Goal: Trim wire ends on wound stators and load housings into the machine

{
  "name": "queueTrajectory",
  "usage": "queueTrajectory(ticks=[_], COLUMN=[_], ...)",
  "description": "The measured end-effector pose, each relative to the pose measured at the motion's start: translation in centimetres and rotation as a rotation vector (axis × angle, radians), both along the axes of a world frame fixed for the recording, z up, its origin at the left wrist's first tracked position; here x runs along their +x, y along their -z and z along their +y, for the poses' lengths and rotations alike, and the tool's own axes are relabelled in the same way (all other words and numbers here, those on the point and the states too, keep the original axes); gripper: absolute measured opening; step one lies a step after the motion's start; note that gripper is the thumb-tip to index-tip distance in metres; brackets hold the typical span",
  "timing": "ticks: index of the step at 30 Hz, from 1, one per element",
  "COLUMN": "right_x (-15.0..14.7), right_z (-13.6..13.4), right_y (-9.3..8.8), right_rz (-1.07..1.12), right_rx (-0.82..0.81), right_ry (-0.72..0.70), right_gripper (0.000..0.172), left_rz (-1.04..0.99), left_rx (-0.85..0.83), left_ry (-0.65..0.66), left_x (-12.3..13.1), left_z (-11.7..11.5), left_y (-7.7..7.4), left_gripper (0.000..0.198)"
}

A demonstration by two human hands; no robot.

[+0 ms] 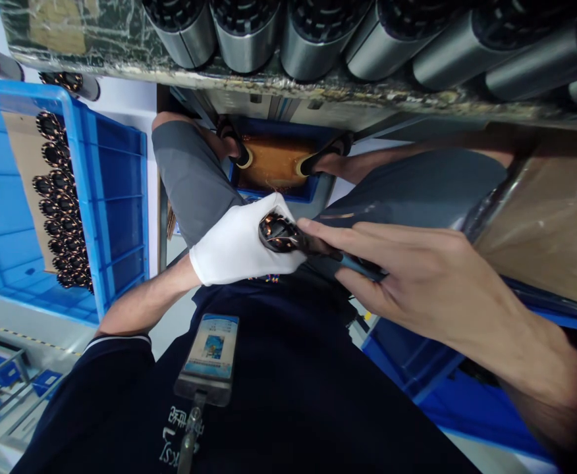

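Observation:
My left hand (239, 247), in a white glove, is closed around a dark round stator with copper windings (276, 232), held above my lap. My bare right hand (417, 276) grips a thin dark-handled tool (357, 264) whose tip is pushed against the stator's end. The body of the stator is mostly hidden inside the glove. My index finger lies along the tool toward the windings.
A blue crate (115, 191) at the left holds a stack of several similar wound stators (61, 197). A row of metal cylinders (318, 33) lies on the workbench edge at the top. Another blue bin (417, 368) sits at lower right. My feet rest on a blue-framed footrest (273, 164).

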State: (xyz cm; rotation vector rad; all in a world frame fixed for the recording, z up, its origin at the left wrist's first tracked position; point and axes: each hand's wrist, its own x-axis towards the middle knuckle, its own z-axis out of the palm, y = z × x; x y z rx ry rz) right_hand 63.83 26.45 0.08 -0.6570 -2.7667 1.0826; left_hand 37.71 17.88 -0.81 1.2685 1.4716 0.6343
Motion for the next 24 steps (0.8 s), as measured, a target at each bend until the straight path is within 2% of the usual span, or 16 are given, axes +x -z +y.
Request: queueTrajectory(ticks=[4,6,8,13,16,21,24], right_x=[-0.5,-0.7,-0.6,-0.2,-0.6,-0.6,-0.3], right_z=[0.0,-0.1,-0.2,0.2,0.4,0.0,0.2], right_y=[0.1,0.1,0.0,-0.1,0.0,0.4,0.6], right_rz=[-0.031,-0.040,-0.047,-0.030,-0.043,-0.050,-0.057], right_rx=[0.110,0.150,0.125,-0.060,-0.015,0.049,-0.048], right_ry=[-0.008,-0.021,-0.023,0.035,0.049,0.030,0.024], right_gripper=[0.070,0.067,0.065,0.066,0.064,0.063,0.067], left_rz=[0.264,0.330,0.353,0.430,0.509,0.548,0.514], left_rx=[-0.041,-0.033,-0.029,-0.040,0.014,0.076,0.035], left_ry=[0.029,0.051,0.075,0.083,0.072,0.094,0.111], left_x=[1.2,1.5,1.7,2.2,2.7,3.1,2.6], left_z=[0.5,0.7,0.7,0.5,0.3,-0.2,-0.3], left_y=[-0.6,-0.9,-1.1,-1.1,-0.8,-0.5,0.1], left_gripper=[0.030,0.033,0.034,0.031,0.027,0.035,0.037])
